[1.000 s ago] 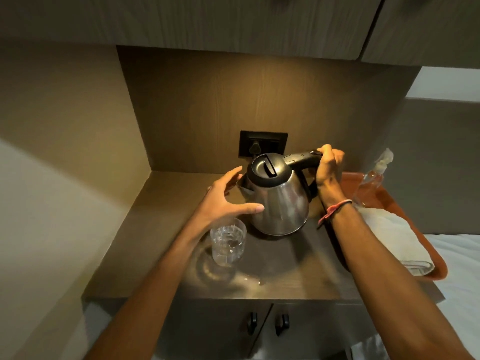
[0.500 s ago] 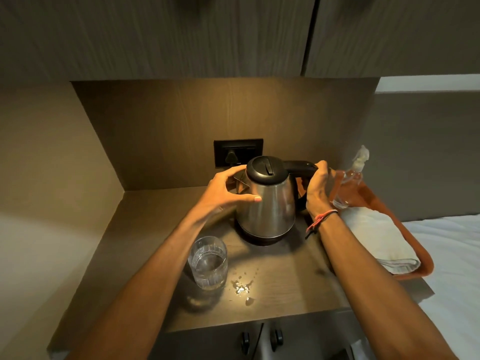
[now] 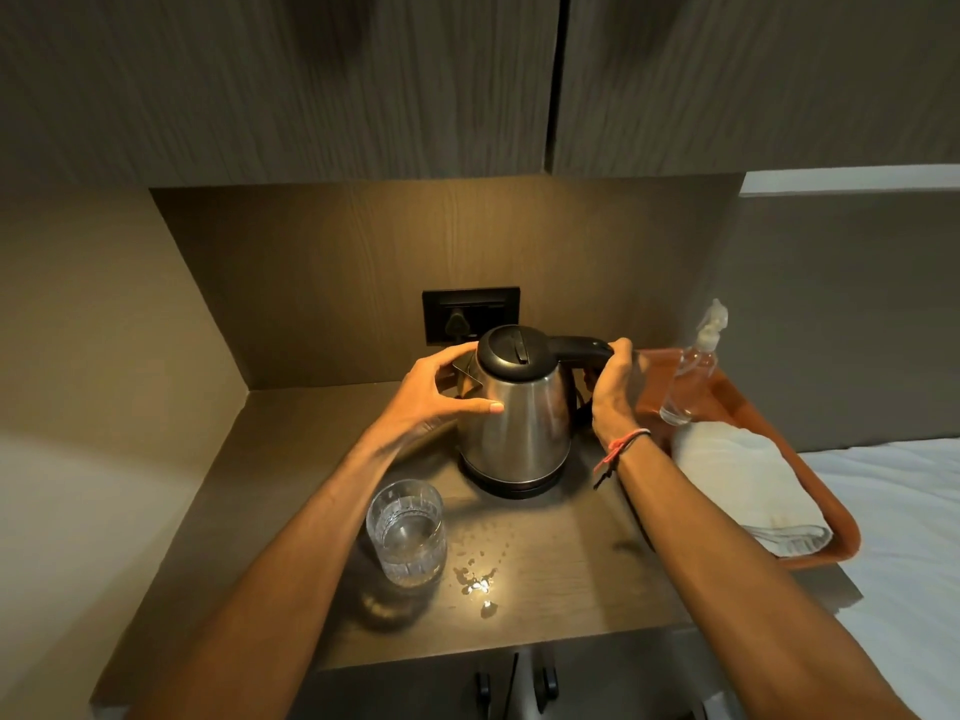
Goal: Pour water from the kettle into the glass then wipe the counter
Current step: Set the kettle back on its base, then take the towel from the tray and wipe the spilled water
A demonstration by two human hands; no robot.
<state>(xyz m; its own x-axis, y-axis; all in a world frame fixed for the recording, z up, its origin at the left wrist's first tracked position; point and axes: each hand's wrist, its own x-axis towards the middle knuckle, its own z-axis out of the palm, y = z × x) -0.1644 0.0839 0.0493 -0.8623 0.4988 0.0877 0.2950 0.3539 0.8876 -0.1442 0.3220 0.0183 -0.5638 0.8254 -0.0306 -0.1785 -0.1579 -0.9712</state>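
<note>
The stainless-steel electric kettle with black lid (image 3: 519,407) stands upright on its black base on the brown wood-grain counter (image 3: 561,579). The right hand (image 3: 613,387) is closed around its black handle; the left hand (image 3: 441,392) lies spread against its spout side. A clear ribbed glass of water (image 3: 407,532) stands nearer, spilled droplets (image 3: 475,576) just beside it. An orange tray (image 3: 841,532) at right holds a folded white cloth (image 3: 743,485) and clear spray bottle (image 3: 691,371).

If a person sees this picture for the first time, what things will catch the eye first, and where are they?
The steel kettle stands in the middle of the counter, with the left hand against its side and the right hand on its black handle. In front of it to the left stands a glass of water, and spilled drops shine beside it.
</note>
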